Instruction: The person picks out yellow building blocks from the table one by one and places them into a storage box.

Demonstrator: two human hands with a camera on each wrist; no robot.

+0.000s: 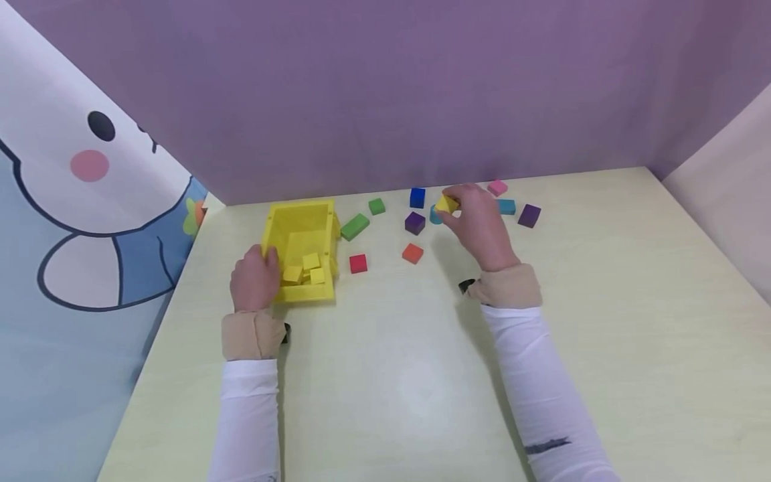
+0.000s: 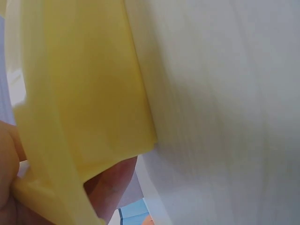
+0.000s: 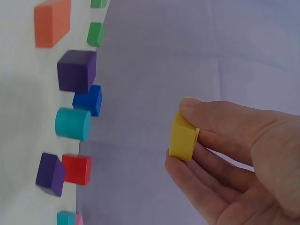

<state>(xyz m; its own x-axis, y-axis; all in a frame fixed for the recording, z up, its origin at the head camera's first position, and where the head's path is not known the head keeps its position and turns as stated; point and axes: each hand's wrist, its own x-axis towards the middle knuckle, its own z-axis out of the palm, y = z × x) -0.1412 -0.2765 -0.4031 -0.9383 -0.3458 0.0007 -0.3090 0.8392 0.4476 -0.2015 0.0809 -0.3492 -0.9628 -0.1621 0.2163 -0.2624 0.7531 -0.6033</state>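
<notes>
A yellow plastic bin (image 1: 301, 294) stands at the left of the table, with several yellow blocks (image 1: 310, 262) inside its near end. My left hand (image 1: 253, 278) grips the bin's left side wall; in the left wrist view, fingers show on both sides of the yellow rim (image 2: 51, 122). Between thumb and fingertips my right hand (image 1: 480, 226) pinches a small yellow block (image 3: 183, 138), held above the table. Just behind that block in the head view is a teal cylinder (image 1: 435, 215), partly covered. The right wrist view shows the cylinder's side (image 3: 72, 123) plainly.
Loose blocks lie across the table's far part: green (image 1: 355, 227), red (image 1: 358, 264), orange (image 1: 412, 253), purple (image 1: 415, 223), blue (image 1: 417, 197), light blue (image 1: 507, 207) and pink (image 1: 497, 187). A purple curtain (image 1: 385, 94) borders the far edge.
</notes>
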